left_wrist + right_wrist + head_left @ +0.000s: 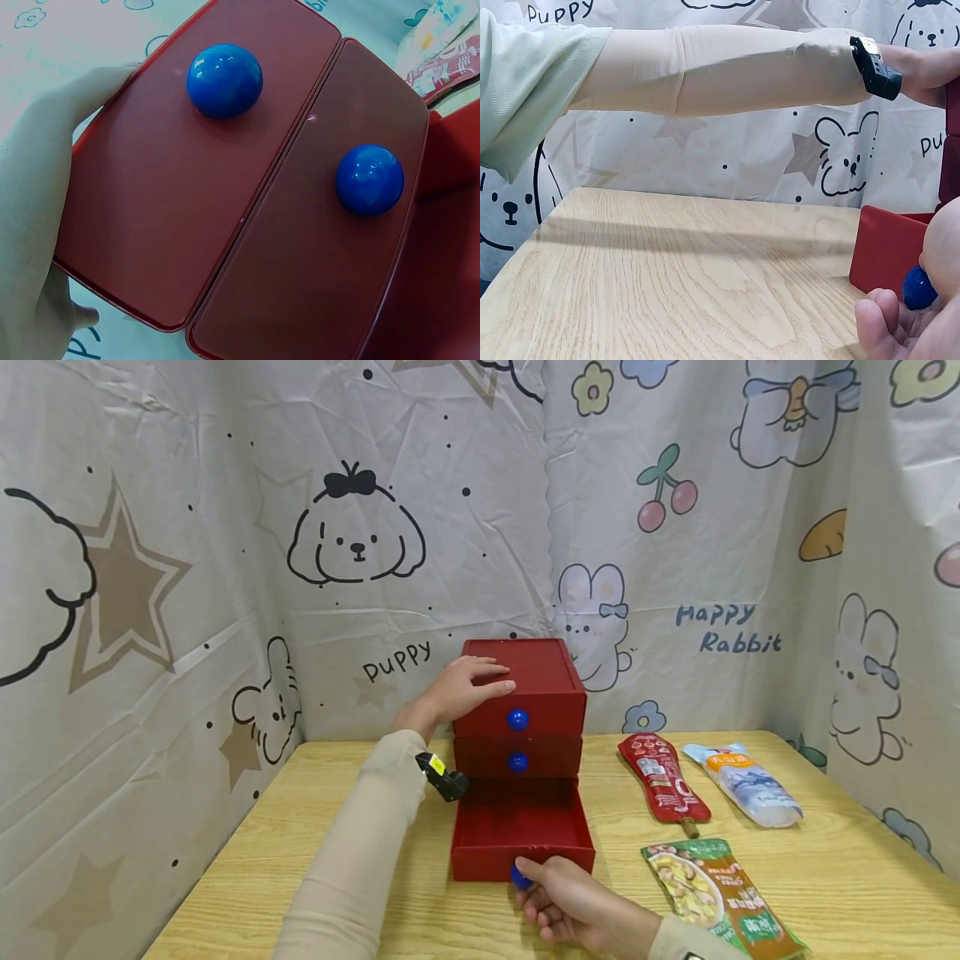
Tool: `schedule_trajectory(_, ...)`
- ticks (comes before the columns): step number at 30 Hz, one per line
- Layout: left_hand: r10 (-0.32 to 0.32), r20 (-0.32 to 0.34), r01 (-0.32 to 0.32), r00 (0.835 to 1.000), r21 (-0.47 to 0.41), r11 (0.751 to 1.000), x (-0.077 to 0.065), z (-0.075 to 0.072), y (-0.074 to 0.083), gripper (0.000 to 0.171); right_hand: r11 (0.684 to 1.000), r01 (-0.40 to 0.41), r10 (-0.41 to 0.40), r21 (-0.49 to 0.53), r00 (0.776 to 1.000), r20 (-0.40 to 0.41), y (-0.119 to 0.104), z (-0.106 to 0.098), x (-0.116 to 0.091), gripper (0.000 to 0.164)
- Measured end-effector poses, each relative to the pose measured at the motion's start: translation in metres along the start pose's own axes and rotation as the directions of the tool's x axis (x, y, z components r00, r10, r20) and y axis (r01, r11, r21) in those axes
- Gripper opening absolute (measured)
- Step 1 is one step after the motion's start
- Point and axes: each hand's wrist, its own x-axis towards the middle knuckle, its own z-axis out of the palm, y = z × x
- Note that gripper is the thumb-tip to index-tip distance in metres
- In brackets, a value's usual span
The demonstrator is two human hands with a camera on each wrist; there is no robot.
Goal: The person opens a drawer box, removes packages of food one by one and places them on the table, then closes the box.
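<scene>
A small red chest [525,681] with three drawers stands at the back middle of the worktop [862,877]. The bottom drawer [521,831] is pulled out toward the person, and its inside looks empty. The two upper drawers are closed, each with a blue knob on its front.

The right hand [570,906] is at the front of the open drawer. Its fingers curl round the blue knob [520,877] and pinch it; the right wrist view shows the knob between fingers and palm. The drawer lies directly behind this hand, and its sliding axis runs from the person straight back into the chest.

The left hand [465,689] rests on top of the chest, near the front left edge. Its fingers lie flat and relaxed, and they grasp nothing. The left wrist view shows the palm against the side of the top drawer.

To the right of the chest three pouches lie flat on the worktop: a red pouch [663,777], a white pouch [746,783] beside it, and a green pouch [716,893] nearest to the right hand.
</scene>
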Motion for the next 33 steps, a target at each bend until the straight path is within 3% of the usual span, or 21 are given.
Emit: schedule_trajectory(33, -0.012, 0.002, 0.012, 1.0, -0.013, 1.0, -0.003, -0.001, 0.001, 0.059, 0.999, 0.024, -0.026, -0.041, 0.999, -0.03, -0.005, -0.001, 0.011, 0.044)
